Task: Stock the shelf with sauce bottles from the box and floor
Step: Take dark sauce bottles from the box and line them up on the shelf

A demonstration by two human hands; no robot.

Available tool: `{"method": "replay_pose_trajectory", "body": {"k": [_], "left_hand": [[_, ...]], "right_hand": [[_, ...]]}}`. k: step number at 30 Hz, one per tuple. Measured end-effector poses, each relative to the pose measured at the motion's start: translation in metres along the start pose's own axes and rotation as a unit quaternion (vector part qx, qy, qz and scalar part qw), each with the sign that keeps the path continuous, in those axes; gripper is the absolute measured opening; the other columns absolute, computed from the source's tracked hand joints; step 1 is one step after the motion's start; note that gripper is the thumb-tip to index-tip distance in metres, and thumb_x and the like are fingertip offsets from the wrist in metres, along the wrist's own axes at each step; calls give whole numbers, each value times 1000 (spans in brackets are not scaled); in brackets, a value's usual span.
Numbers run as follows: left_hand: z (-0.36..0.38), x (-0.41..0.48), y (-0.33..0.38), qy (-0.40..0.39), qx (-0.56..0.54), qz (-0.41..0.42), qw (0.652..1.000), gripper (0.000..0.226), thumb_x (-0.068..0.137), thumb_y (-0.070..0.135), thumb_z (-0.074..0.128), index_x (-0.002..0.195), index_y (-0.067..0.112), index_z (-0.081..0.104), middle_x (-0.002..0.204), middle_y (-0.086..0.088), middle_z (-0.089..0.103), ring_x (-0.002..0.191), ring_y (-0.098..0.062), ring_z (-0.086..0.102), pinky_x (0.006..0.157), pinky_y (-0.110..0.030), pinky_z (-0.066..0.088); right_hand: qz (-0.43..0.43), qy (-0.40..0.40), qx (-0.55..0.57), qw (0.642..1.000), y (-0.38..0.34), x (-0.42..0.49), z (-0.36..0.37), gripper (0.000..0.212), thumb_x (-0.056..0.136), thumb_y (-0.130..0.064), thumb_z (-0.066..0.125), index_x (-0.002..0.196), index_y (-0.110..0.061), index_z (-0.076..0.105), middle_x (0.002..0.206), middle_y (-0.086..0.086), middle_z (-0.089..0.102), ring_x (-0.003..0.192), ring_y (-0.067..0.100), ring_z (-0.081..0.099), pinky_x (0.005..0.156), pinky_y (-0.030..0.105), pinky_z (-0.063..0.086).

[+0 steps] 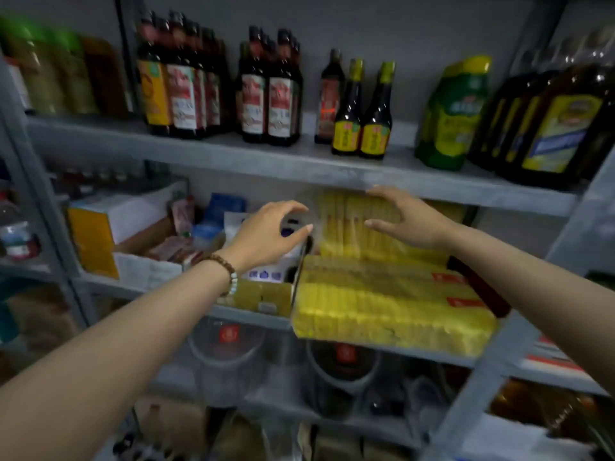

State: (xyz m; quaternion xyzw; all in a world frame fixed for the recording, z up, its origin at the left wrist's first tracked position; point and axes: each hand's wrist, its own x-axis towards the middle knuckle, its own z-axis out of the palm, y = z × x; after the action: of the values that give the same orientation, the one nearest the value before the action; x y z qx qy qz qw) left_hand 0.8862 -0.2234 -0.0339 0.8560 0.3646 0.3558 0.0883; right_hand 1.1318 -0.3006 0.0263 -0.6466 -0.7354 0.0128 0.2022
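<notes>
Head view looks into a grey shelf unit, both arms stretched toward its middle shelf [253, 316]. Left hand [266, 236] hangs with fingers curled but apart, clamped on nothing, over a small cardboard tray [263, 296] left of the yellow packs [389, 304]. Right hand [404, 219] is spread wide, fingers apart and empty, in front of more yellow packets standing upright behind those packs.

Sauce bottles [271, 91] stand on the shelf above the yellow packs: red-labelled clusters to the upper left, two yellow-labelled bottles [361, 111] directly above, big oil jugs [549, 128] to the upper right. No bottle is in either hand, and neither the box nor the floor stock shows.

Risks, as I judge them: the yellow packs jut out past the shelf edge, so a careless push or a dragging forearm could tip them off. The cardboard tray also sits near the lip.

That tray holds white cartons with blue print. Further left of the yellow packs, a white open box [146, 241] holds small packets, too blurred to name.
</notes>
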Motion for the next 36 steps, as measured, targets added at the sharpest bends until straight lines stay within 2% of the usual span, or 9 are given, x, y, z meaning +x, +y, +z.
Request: {"method": "replay_pose_trajectory", "body": {"k": [3, 9, 14, 17, 19, 22, 27, 30, 36], "left_hand": [[47, -24, 30, -58, 6, -20, 998, 44, 89, 48, 53, 124, 21, 54, 127, 4, 58, 115, -15, 53, 91, -30, 45], [143, -67, 45, -184, -19, -82, 979, 46, 89, 46, 54, 126, 18, 54, 130, 1, 56, 121, -17, 51, 98, -36, 43], [245, -121, 28, -274, -55, -120, 953, 45, 88, 48, 55, 123, 20, 54, 122, 3, 60, 109, -16, 57, 78, -27, 45], [309, -172, 5, -321, -83, -158, 930, 44, 88, 46, 57, 122, 18, 55, 118, 2, 61, 108, -17, 58, 81, -27, 45], [348, -212, -15, -351, -103, -199, 909, 42, 86, 46, 59, 120, 21, 55, 111, 3, 62, 103, -16, 59, 80, -28, 47], [402, -270, -47, -391, -93, -215, 890, 42, 86, 48, 57, 119, 23, 55, 109, 6, 62, 98, -14, 59, 77, -28, 48], [488, -355, -96, -421, -120, -266, 859, 41, 87, 41, 60, 122, 20, 54, 113, -1, 64, 100, -18, 61, 85, -38, 51], [539, -398, -124, -432, -110, -275, 852, 49, 87, 48, 57, 130, 27, 47, 125, 8, 57, 112, -11, 55, 83, -26, 47], [634, -452, -165, -391, -178, -287, 856, 49, 87, 43, 59, 131, 26, 45, 129, 11, 53, 119, -5, 47, 89, -18, 37]], "right_hand": [[17, -41, 9, 999, 40, -49, 14, 63, 89, -30, 62, 144, -13, 35, 153, 7, 31, 141, 19, 29, 109, 20, 18], [115, -146, 55, 981, 113, -130, 86, 67, 91, -38, 58, 147, -18, 28, 155, 2, 27, 140, 21, 28, 111, 29, 24], [189, -186, 121, 957, 160, -196, 183, 62, 90, -29, 62, 143, -12, 35, 149, 9, 36, 135, 25, 36, 98, 14, 25], [239, -216, 146, 935, 186, -236, 255, 64, 89, -26, 63, 144, -12, 32, 150, 10, 34, 135, 26, 35, 102, 20, 27], [268, -224, 176, 920, 198, -263, 304, 60, 88, -22, 65, 141, -13, 36, 141, 13, 44, 127, 28, 43, 96, 20, 32], [294, -219, 200, 909, 214, -299, 380, 54, 85, -21, 69, 133, -10, 47, 122, 8, 55, 115, 24, 52, 100, 26, 37], [346, -229, 230, 881, 241, -353, 512, 57, 82, -28, 72, 132, -14, 48, 121, 3, 54, 118, 23, 53, 90, 18, 37], [346, -249, 247, 870, 261, -380, 588, 58, 84, -30, 70, 134, -16, 45, 132, 3, 51, 117, 18, 50, 89, 17, 36], [385, -205, 318, 842, 295, -408, 705, 57, 80, -24, 74, 131, -17, 48, 125, 1, 57, 115, 14, 54, 98, 25, 43]]}}
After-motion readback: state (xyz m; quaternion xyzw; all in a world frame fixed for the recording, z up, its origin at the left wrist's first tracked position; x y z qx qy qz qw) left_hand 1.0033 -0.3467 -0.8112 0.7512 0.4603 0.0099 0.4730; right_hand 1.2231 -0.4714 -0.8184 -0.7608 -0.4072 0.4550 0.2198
